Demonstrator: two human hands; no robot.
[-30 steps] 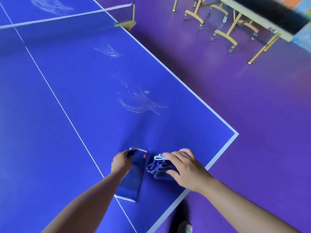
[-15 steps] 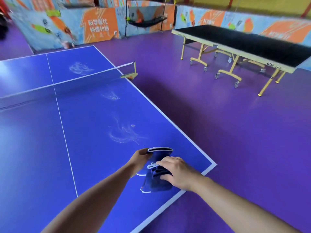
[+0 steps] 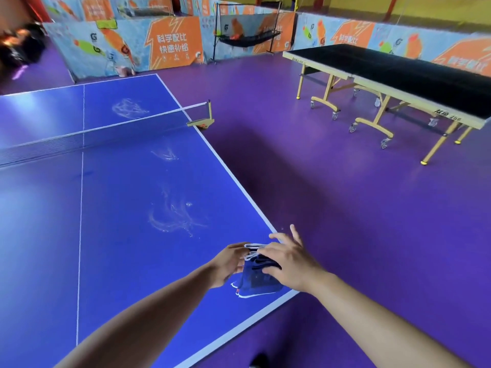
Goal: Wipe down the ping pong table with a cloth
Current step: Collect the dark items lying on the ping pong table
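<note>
A purple floor [image 3: 345,208] is stretching out to printed barriers [image 3: 170,43] at the far side, with a dark table [image 3: 398,75] standing far right. The blue surface [image 3: 53,221] is filling the left, its net [image 3: 106,134] running across the far part and white smears [image 3: 172,216] showing on the near half. At the near right corner the blue cloth [image 3: 256,281] is being gathered, lying bunched between the hands and hanging down to the surface. The left hand [image 3: 228,264] is gripping its left edge, fingers curled in, while the right hand [image 3: 289,264] is lying over it with fingers spread and released, pressing the folds. This is probably shaping a pad for wiping; no smear looks wiped yet.
</note>
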